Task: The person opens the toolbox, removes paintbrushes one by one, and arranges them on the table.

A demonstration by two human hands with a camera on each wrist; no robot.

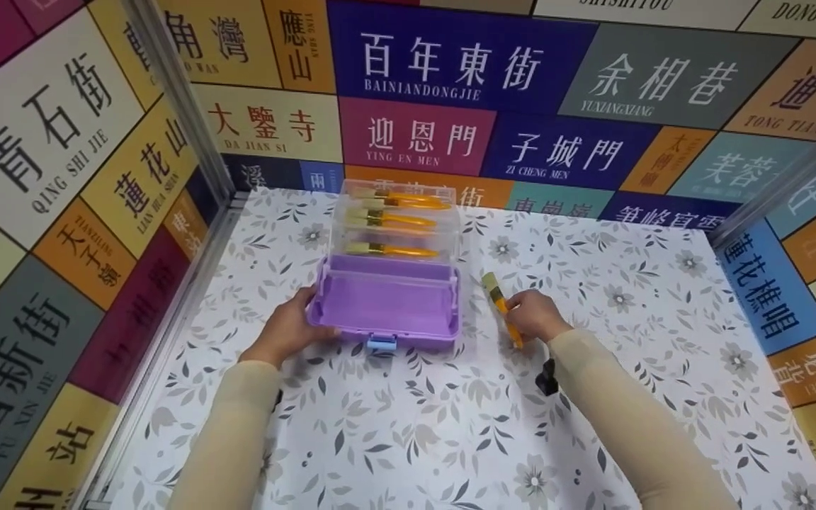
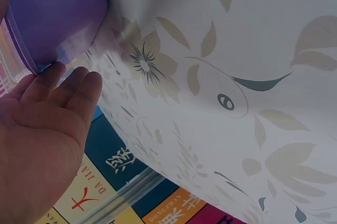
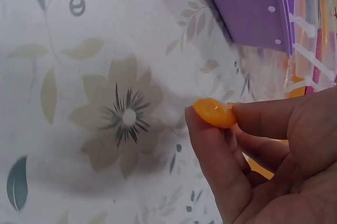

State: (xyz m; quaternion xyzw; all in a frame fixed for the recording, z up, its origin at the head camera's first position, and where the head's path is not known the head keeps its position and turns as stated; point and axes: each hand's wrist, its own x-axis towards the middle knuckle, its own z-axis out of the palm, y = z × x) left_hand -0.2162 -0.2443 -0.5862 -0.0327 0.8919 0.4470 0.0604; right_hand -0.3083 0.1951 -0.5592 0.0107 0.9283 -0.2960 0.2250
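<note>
A purple plastic storage box (image 1: 387, 304) stands on the table with its see-through upper part folded back behind it. Inside that clear part (image 1: 447, 244) lie several paintbrushes (image 1: 408, 251) with orange handles and pale bristles. My left hand (image 1: 287, 326) holds the box at its left front corner, thumb by the front rim, fingers (image 2: 76, 89) against the side wall. To the right of the box, my right hand (image 1: 539, 314) pinches a flat paintbrush (image 1: 494, 292) by its orange handle, bristles pointing away from me. In the right wrist view the handle's rounded end (image 3: 213, 112) shows between thumb and fingers.
A blue latch (image 1: 382, 343) sits at the box's front. White floral paper (image 1: 436, 439) covers the table. Panels with printed street names (image 1: 415, 138) enclose it at the back and sides, with a metal post (image 1: 192, 106) at the left rear corner.
</note>
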